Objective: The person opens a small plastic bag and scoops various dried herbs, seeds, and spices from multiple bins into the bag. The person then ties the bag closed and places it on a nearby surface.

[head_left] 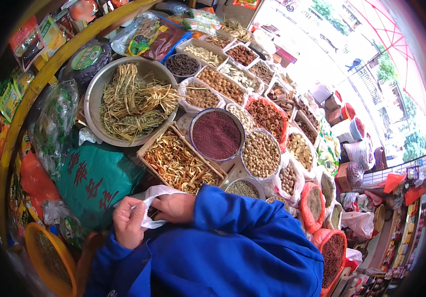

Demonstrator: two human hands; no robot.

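Observation:
A white plastic bag (pixel 163 190) is between my hands, close to my body. My left hand (pixel 128 222) pinches the bag's rim between thumb and fingers. My right hand (pixel 175 208) reaches over the bag's mouth, its fingertips partly hidden by the plastic; whether they grip anything does not show. Something dark is just visible inside the opening. Right beyond the bag lies a shallow box of dried orange-and-white strips (pixel 183 161). To the left of my hands rests a green woven sack (pixel 96 182) bearing red writing.
Beyond stand a metal basin (pixel 93 80) of dried herb bundles, a bowl of dark red grains (pixel 217 134) and a bowl of round tan pods (pixel 261 155). Red bags (pixel 314 208) of spices line the right. An orange tub (pixel 49 256) sits lower left. A yellow rail (pixel 31 89) curves along the left.

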